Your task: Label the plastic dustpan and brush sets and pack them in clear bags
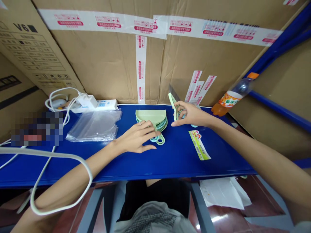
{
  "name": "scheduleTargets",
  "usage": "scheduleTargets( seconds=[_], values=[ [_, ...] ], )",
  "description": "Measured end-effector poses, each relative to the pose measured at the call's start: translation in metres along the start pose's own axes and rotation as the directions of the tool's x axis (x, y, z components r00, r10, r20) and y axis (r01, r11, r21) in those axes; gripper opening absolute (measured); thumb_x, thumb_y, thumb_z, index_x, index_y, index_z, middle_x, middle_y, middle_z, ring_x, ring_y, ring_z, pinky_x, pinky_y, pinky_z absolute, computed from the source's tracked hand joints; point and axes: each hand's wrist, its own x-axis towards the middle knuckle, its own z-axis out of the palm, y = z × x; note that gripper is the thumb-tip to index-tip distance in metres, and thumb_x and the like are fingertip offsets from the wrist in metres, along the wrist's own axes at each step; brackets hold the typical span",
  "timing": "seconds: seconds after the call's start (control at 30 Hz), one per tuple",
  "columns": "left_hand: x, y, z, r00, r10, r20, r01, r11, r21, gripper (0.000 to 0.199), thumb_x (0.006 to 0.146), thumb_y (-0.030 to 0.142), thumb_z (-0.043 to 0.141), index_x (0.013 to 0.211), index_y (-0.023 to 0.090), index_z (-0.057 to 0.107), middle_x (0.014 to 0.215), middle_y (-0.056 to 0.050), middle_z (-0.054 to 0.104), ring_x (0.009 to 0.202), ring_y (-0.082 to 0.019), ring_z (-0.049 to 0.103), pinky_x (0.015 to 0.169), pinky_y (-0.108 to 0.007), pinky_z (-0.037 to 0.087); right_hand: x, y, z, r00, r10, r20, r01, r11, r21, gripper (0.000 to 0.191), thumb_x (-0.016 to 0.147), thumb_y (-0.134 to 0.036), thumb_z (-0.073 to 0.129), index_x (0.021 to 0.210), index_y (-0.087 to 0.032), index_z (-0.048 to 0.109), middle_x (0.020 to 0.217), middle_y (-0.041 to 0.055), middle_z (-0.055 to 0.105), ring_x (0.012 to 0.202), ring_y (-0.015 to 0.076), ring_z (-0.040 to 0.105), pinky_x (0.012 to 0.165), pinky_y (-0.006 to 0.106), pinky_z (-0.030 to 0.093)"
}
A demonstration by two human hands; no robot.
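A stack of small dustpans (pixel 150 115), light green on top with blue-green ones beneath, lies on the blue table with its looped handles towards me. My left hand (pixel 139 136) rests across the handles, fingers loosely bent and thumb apart. To the right, my right hand (pixel 190 114) pinches a light green dustpan (pixel 172 105), tilted up on its edge. Part of it is hidden by the fingers, and a clear or grey sheet shows blurred behind it. Just below that hand lies a yellow-green printed label card (pixel 199 145).
Clear plastic bags (pixel 93 126) lie at the left beside a white power strip (pixel 107 105). A white cable (pixel 85 165) loops over my left forearm. An orange drink bottle (pixel 230 98) leans at the right back. A cardboard wall (pixel 109 61) stands behind the table.
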Motion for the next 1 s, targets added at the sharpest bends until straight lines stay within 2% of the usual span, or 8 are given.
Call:
scheduleTargets(
  seconds=[0.13,0.23,0.33,0.4,0.57,0.67,0.8,1.0],
  values=[
    [-0.001,0.001,0.003,0.998,0.064,0.013,-0.066,0.989,0.131,0.021,0.107,0.017,0.060,0.125,0.017,0.071,0.098,-0.009,0.073,0.100,-0.027,0.063,0.081,-0.039,0.055,-0.004,-0.001,0.001,1.000,-0.010,-0.007,0.010,1.000,0.013,0.102,0.057,-0.061,0.101,0.140,-0.024,0.054,0.137,0.0150,0.063,0.088,0.0251,0.074,0.076,0.041,0.063],
    [-0.005,-0.011,-0.002,0.993,0.000,-0.121,0.009,0.997,0.079,0.024,0.105,0.013,0.059,0.125,0.017,0.072,0.097,-0.009,0.072,0.097,-0.026,0.062,0.079,-0.038,0.056,-0.009,-0.002,0.002,1.000,-0.009,-0.006,0.009,0.999,0.032,0.100,0.058,-0.058,0.101,0.140,-0.024,0.056,0.133,0.0138,0.065,0.088,0.0251,0.074,0.073,0.040,0.061],
    [-0.011,-0.031,-0.007,0.937,-0.137,-0.322,0.143,0.990,-0.004,0.024,0.103,0.012,0.061,0.120,0.019,0.076,0.096,-0.008,0.072,0.093,-0.023,0.062,0.081,-0.038,0.055,-0.014,-0.005,0.006,1.000,-0.010,0.022,0.009,0.999,0.034,0.101,0.059,-0.058,0.101,0.142,-0.024,0.055,0.136,0.0146,0.065,0.088,0.0252,0.074,0.071,0.039,0.060],
    [-0.015,-0.043,-0.009,0.845,-0.270,-0.461,0.291,0.956,-0.026,0.021,0.100,0.014,0.065,0.111,0.022,0.080,0.093,-0.006,0.072,0.089,-0.022,0.062,0.082,-0.039,0.053,-0.017,-0.009,0.009,0.998,-0.024,0.054,0.024,1.000,0.012,0.103,0.061,-0.060,0.099,0.145,-0.024,0.053,0.138,0.0149,0.065,0.088,0.0249,0.075,0.071,0.038,0.059],
    [-0.021,-0.059,-0.009,0.523,-0.519,-0.676,0.619,0.776,-0.118,0.022,0.091,0.018,0.068,0.103,0.024,0.085,0.085,-0.002,0.069,0.082,-0.020,0.060,0.079,-0.037,0.049,-0.022,-0.029,0.027,0.974,-0.019,0.224,0.085,0.954,-0.288,0.102,0.070,-0.063,0.094,0.153,-0.021,0.053,0.113,0.0111,0.077,0.098,0.0334,0.077,0.082,0.041,0.057],
    [-0.025,-0.060,-0.008,0.425,-0.547,-0.721,0.664,0.730,-0.163,0.025,0.089,0.016,0.069,0.105,0.023,0.086,0.084,-0.002,0.067,0.081,-0.020,0.059,0.082,-0.038,0.049,-0.015,-0.043,0.044,0.933,-0.037,0.357,0.215,0.854,-0.473,0.094,0.076,-0.056,0.093,0.154,-0.019,0.055,0.133,0.0169,0.075,0.125,0.0418,0.070,0.098,0.046,0.054],
    [-0.026,-0.060,-0.009,0.393,-0.551,-0.736,0.678,0.715,-0.174,0.026,0.089,0.016,0.068,0.105,0.023,0.086,0.085,-0.003,0.067,0.082,-0.021,0.059,0.081,-0.038,0.050,0.007,-0.057,0.064,0.898,0.022,0.440,0.270,0.760,-0.591,0.096,0.076,-0.046,0.095,0.158,-0.022,0.053,0.163,0.0189,0.056,0.149,0.0437,0.055,0.111,0.049,0.049],
    [-0.022,-0.057,-0.006,0.430,-0.511,-0.744,0.661,0.740,-0.125,0.024,0.089,0.017,0.068,0.103,0.025,0.086,0.083,0.000,0.070,0.081,-0.019,0.060,0.078,-0.035,0.050,0.031,-0.068,0.078,0.852,0.086,0.517,0.290,0.744,-0.602,0.092,0.075,-0.052,0.095,0.151,-0.014,0.060,0.140,0.0200,0.070,0.130,0.0392,0.069,0.100,0.040,0.055]
  ],
)
